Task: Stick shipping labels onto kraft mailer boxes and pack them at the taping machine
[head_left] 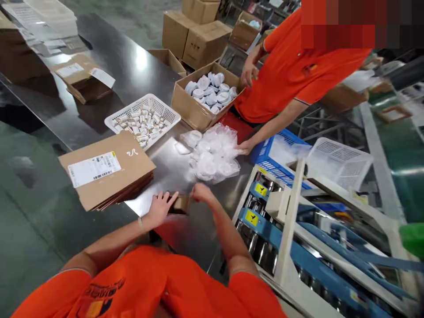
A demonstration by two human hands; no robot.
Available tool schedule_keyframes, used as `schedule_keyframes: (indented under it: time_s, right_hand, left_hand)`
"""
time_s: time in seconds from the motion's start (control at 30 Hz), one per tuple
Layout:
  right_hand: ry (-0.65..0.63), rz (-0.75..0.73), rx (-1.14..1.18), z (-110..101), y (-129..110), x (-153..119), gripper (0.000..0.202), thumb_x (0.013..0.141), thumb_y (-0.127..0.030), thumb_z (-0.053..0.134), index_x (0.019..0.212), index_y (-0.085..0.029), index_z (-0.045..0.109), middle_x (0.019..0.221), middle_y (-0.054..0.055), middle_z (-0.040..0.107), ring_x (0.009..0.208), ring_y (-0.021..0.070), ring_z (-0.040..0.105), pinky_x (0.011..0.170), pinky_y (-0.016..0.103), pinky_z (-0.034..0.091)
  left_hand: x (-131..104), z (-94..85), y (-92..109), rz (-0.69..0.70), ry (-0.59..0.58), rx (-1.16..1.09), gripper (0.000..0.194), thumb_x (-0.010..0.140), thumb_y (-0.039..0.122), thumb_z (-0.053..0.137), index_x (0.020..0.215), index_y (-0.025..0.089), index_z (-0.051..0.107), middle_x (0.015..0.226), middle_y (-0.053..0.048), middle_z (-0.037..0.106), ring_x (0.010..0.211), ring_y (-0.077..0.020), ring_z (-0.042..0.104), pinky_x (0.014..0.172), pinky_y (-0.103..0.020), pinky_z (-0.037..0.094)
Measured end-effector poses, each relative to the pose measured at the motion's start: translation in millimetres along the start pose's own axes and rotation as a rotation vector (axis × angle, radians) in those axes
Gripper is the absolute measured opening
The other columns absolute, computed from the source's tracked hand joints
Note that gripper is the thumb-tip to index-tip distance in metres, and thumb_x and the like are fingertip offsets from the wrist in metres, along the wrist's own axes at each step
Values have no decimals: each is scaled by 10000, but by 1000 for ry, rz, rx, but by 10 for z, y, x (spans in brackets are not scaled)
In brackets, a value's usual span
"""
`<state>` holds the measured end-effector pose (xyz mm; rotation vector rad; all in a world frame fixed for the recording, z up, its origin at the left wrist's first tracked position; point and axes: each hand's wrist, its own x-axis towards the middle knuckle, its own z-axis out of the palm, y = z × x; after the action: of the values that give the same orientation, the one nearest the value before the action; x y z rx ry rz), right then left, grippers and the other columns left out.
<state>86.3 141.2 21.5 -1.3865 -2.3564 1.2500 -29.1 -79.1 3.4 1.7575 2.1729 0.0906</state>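
Note:
My left hand (pixel 161 208) rests against the left side of a small brown cardboard box (pixel 181 205) on the metal table. Its fingers are stretched out and apart, one along the box's upper edge. Closed into a fist, my right hand (pixel 201 193) is at the box's right end; whatever it may pinch is hidden. Just beyond lies a heap of clear plastic bags with white round pieces (pixel 212 154). A stack of flat brown cardboard (pixel 107 170) with a printed label is left of my left hand.
A white basket (pixel 168 115) holds small white-and-brass parts. Behind it stands a carton (pixel 188 106) of white round pieces. Across the table, a co-worker's hand (pixel 244 147) touches the bags. A roller machine (pixel 265 221) and blue crate (pixel 278 170) stand right.

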Motion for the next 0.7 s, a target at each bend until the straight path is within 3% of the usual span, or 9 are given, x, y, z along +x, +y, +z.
schedule_keyframes:
  time_s: [0.07, 0.13, 0.2, 0.3, 0.4, 0.5, 0.6, 0.7]
  right_hand:
    - [49, -156, -278, -145, -426, 719, 176, 982, -252, 748, 1098, -184, 861, 1140, 233, 822, 1258, 440, 742, 1098, 596, 567]
    - [126, -378, -412, -117, -860, 1452, 465, 1044, -234, 629, 1494, -143, 702, 1564, 238, 670, 1589, 387, 517, 1303, 587, 413]
    - [96, -528, -603, 52, -1197, 2086, 609, 1041, -245, 644, 1623, -82, 568, 1751, 262, 467, 1717, 383, 321, 1374, 617, 294]
    - [-24, -616, -748, 368, -1415, 2725, 589, 996, -252, 730, 1555, -97, 632, 1745, 258, 478, 1718, 389, 318, 1386, 642, 244]
    - [-61, -643, -753, 540, -1363, 3036, 408, 958, -205, 764, 1356, -117, 748, 1597, 240, 643, 1664, 372, 409, 1385, 608, 253]
    - [-70, -684, -731, 564, -1237, 3132, 259, 958, -186, 774, 1212, -137, 778, 1416, 216, 745, 1514, 354, 549, 1358, 566, 299]
    - [-90, -681, -714, 622, -1159, 3036, 209, 949, -243, 829, 1126, -141, 780, 1304, 209, 771, 1316, 339, 632, 1258, 510, 415]
    - [-43, -618, -639, 849, -1158, 2809, 214, 971, -327, 844, 1039, -138, 770, 1209, 201, 784, 1248, 322, 641, 1122, 435, 495]
  left_hand:
    - [-17, 97, 11, 23, 35, 11, 871, 976, 138, 632, 1786, 328, 376, 1542, -210, 620, 1464, -435, 556, 1134, -604, 507]
    - [-19, 196, 7, 25, 57, 7, 886, 958, 109, 625, 1783, 328, 386, 1564, -209, 617, 1509, -435, 535, 1159, -618, 491]
    - [-18, 294, -17, 33, 73, -5, 908, 934, 92, 641, 1778, 323, 400, 1555, -213, 629, 1503, -435, 552, 1150, -620, 503]
    - [-35, 446, -72, 60, 119, -22, 939, 921, 102, 630, 1791, 334, 365, 1561, -213, 635, 1490, -428, 574, 1130, -630, 523]
    - [-67, 587, -117, 93, 160, -41, 997, 924, 139, 607, 1823, 373, 243, 1612, -210, 606, 1504, -434, 572, 1140, -672, 523]
    - [-79, 665, -118, 92, 145, -85, 961, 972, 170, 552, 1816, 431, 175, 1612, -206, 603, 1517, -433, 578, 1158, -685, 526]
    - [-54, 671, -73, 62, 96, -115, 895, 1017, 189, 499, 1807, 471, 188, 1589, -182, 617, 1533, -418, 571, 1184, -694, 520]
    - [-25, 634, -26, 30, 50, -100, 880, 1020, 168, 494, 1794, 500, 239, 1572, -152, 637, 1514, -397, 585, 1174, -694, 529]
